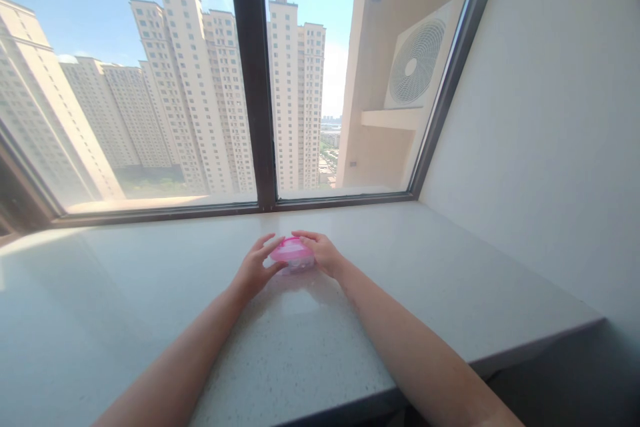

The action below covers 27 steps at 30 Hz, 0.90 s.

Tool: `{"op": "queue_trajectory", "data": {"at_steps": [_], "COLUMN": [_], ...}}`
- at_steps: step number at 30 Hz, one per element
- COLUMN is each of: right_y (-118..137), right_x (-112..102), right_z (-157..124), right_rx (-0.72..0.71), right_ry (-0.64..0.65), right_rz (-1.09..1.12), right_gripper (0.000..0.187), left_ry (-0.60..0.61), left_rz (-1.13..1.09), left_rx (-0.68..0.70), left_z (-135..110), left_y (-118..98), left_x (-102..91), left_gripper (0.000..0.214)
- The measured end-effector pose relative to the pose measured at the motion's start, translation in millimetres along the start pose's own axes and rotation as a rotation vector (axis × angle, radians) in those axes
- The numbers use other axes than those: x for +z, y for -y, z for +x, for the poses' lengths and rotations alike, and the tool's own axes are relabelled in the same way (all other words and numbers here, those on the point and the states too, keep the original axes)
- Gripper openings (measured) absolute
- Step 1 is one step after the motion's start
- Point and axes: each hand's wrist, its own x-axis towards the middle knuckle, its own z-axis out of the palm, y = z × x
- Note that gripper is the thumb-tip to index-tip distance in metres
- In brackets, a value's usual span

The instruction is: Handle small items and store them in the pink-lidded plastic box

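A small plastic container with a pink lid (293, 251) and a clear lower part sits on the pale speckled windowsill. My left hand (255, 268) grips its left side, the thumb low at the front and the fingers up by the lid. On the opposite side, my right hand (323, 253) is wrapped round the lid's edge, with fingers reaching over the top. The lid rests on the clear base, but whether it is fastened I cannot tell. Small contents show faintly through the clear wall, too blurred to name.
The wide stone sill (125, 300) ends in a front edge at lower right. Behind it stands a window with a dark frame (253, 80), and tall buildings lie outside. A white wall (545, 133) bounds the right side. An air-conditioner unit (417, 60) is beyond the glass.
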Motion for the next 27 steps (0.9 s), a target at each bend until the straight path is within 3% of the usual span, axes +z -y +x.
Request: {"op": "queue_trajectory", "data": {"at_steps": [7,13,23,27], "right_y": [11.3,13.2,5.4,5.4], "right_x": [-4.9,-9.9,-11.9,-12.6], "right_z": [-4.3,-9.4,-5.2,-5.9], "right_rx": [-0.09,-0.144,-0.311,-0.314], "right_ry": [0.062,0.221,0.144,0.13], "right_rz": [-0.246,-0.315,-0.641,-0.749], "right_gripper": [0.042,0.066,0.075,0.072], "left_ry": [0.035,0.049,0.067,0.078], "left_rz": [-0.02,-0.138,-0.149,-0.138], "left_rx": [0.064,0.014,0.009,0.011], "left_z": [-0.2,0.3,2.7,3.1], "left_y": [-1.2,-1.9,2.2,5.8], "left_x": [2.1,3.0,4.4,5.4], "left_gripper": [0.047,0.044,0.044,0.044]}}
